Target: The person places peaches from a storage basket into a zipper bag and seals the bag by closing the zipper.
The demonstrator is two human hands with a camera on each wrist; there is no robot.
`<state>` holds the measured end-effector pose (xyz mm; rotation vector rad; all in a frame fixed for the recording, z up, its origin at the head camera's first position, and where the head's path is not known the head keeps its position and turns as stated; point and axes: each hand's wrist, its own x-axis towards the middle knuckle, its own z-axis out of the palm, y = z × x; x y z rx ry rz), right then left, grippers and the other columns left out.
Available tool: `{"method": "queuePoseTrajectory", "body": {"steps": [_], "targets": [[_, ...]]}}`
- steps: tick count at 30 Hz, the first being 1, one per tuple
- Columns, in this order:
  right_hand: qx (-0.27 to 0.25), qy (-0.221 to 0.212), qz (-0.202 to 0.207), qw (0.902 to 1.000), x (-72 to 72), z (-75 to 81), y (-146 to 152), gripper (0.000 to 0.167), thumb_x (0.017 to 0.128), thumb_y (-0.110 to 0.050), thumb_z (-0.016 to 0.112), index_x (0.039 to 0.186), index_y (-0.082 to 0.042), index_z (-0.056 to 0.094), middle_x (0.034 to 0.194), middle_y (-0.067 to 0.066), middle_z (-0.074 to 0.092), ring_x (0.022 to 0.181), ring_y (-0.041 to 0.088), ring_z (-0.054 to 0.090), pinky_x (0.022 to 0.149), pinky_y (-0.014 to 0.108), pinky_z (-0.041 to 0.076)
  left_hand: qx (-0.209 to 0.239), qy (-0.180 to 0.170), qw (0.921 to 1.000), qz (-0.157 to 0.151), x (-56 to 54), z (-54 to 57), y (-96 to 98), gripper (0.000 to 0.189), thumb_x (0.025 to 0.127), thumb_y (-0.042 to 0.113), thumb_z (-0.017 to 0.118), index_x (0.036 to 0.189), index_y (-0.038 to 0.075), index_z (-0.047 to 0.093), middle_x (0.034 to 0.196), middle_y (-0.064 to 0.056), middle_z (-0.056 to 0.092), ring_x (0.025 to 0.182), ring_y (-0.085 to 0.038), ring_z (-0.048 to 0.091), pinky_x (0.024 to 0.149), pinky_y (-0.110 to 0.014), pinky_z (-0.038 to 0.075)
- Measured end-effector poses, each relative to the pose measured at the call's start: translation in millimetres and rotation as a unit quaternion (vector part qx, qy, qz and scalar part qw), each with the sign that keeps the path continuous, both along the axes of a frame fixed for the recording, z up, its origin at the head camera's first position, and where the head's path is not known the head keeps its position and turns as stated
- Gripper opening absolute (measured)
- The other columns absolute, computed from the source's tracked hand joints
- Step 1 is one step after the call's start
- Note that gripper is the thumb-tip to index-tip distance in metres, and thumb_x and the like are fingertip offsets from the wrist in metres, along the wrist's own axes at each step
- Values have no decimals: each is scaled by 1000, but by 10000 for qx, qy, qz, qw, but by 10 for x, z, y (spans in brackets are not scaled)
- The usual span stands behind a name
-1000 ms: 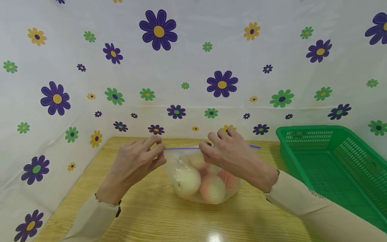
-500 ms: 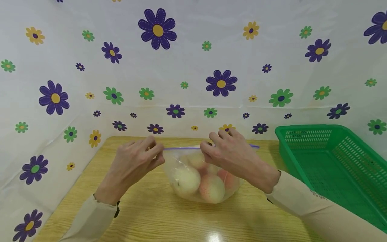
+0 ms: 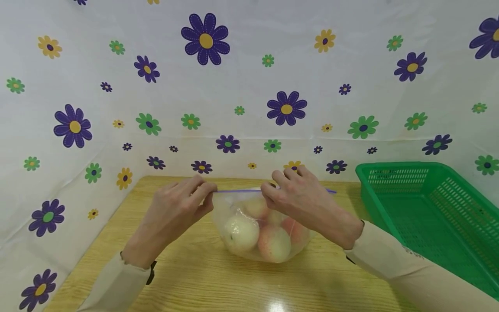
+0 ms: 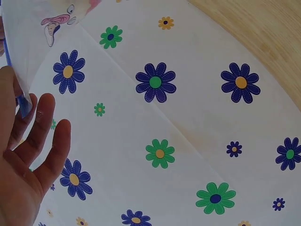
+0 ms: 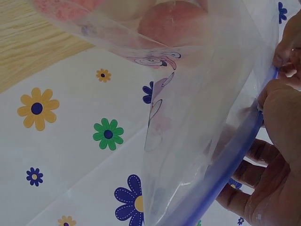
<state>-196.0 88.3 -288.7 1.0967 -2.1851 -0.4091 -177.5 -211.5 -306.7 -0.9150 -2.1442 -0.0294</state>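
A clear zip bag [image 3: 241, 255] with a purple-blue zip strip [image 3: 238, 191] along its top rests on the table. Several pale yellow and pink peaches [image 3: 242, 232] show through its plastic. My left hand [image 3: 177, 203] pinches the left end of the strip between thumb and forefinger; in the left wrist view its other fingers [image 4: 61, 150] stay loose. Further along the strip, my right hand [image 3: 298, 199] pinches it between thumb and forefinger. The right wrist view shows the blue strip [image 5: 221, 174] running on past that pinch, with the remaining fingers behind it.
A green plastic basket [image 3: 390, 225] with slotted sides stands on the right. The wood-grain table [image 3: 218, 290] ends at a white flowered cloth [image 3: 241, 65] behind and to the left.
My left hand shifts slightly right along the strip. The right hand keeps its pinch, and the bag and peaches stay almost in place.
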Motion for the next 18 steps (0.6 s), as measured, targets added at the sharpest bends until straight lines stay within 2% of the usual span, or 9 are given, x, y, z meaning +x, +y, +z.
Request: {"method": "queuePoseTrajectory", "body": {"steps": [5,9,18], "targets": [[55,-90,-52,9999,15,6,16,20,96,-22,72,94,-17,52,79,0,52,66,17,47,59,27,40,58,-184,9998,25,19,14,11,8,91,5,62,93,13,65,82,2,57,50,-7,37,42,-15,27],[171,-227,-100,9995,32,14,26,21,95,-19,74,98,-18,53,81,0,54,68,18,48,60,27,43,205,-282,9994,-15,15,6,7,13,88,3,67,94,14,65,82,3,55,50,-6,36,42,-15,26],[175,-339,-111,9992,44,19,27,20,95,-21,75,100,-19,56,81,0,54,68,18,49,60,26,42,359,-359,9987,58,8,-24,-13,18,84,4,74,97,15,69,84,1,61,52,-8,47,42,-17,33]]}}
